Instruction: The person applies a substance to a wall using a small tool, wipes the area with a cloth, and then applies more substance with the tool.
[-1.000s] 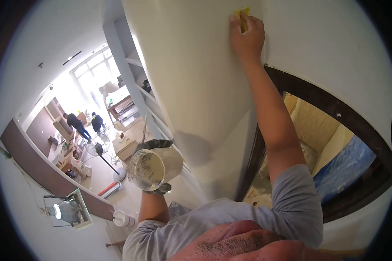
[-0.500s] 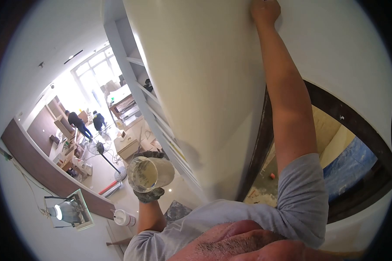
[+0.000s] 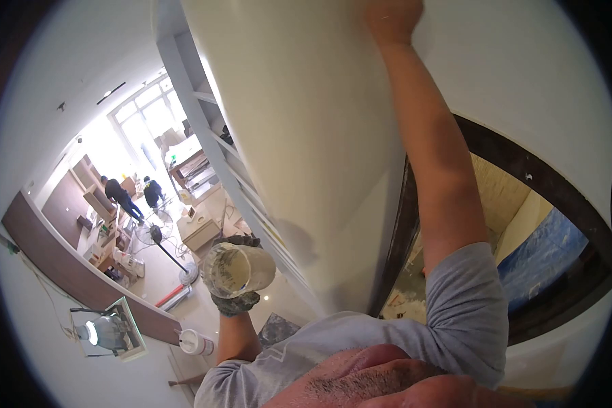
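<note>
My left hand (image 3: 235, 303), in a dark, smeared glove, is wrapped round a translucent plastic tub (image 3: 260, 270). The tub is tilted, and pale paste coats its inside. Raised at the top of the view, my right hand (image 3: 396, 19) is bare and closed against the pale wall panel (image 3: 299, 122). Its fingers are cut off by the top edge, so whatever it grips is hidden.
A dark-framed opening (image 3: 544, 173) lies right of the panel, and white shelving (image 3: 214, 129) left of it. A lit work lamp (image 3: 105, 331) and a white bucket (image 3: 195, 341) are at lower left. Two people (image 3: 119, 197) work farther back near a standing fan (image 3: 158, 234).
My right hand has moved left along the wall and appears slightly larger. The tub stays in my left hand, almost in place.
</note>
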Demonstrator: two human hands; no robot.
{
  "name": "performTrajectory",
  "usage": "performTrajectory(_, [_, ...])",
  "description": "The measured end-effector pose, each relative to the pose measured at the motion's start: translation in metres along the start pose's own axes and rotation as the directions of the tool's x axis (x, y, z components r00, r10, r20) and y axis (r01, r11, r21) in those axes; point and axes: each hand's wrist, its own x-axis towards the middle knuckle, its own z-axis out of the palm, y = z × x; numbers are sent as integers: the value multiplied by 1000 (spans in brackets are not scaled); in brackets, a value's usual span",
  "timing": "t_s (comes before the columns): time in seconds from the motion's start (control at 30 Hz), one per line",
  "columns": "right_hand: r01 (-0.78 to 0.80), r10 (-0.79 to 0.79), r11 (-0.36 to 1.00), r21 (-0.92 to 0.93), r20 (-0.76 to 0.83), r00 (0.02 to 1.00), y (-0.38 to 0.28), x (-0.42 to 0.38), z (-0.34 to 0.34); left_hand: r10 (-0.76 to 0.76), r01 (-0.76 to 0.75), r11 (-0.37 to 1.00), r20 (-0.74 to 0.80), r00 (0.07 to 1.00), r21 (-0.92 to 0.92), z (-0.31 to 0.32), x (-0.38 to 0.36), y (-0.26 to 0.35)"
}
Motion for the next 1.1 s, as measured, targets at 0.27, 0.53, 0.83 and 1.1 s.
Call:
performTrajectory(0.27, [-71, 75, 987, -142, 25, 997, 88, 20, 23, -112, 112, 994, 21, 994, -6, -16, -8, 1])
performTrajectory(0.53, [138, -149, 985, 100, 102, 984, -13, -22, 14, -148, 152, 968, -34, 988, 198, -36, -24, -29])
performTrajectory(0.83, [-241, 242, 970, -38, 0, 970, 46, 11, 1, 11, -9, 974, -11, 1000, 224, -17, -10, -5])
performTrajectory(1.1, [-124, 129, 991, -44, 157, 979, 7, -7, 12, 7, -6, 972, -4, 1000, 234, -34, -22, -19])
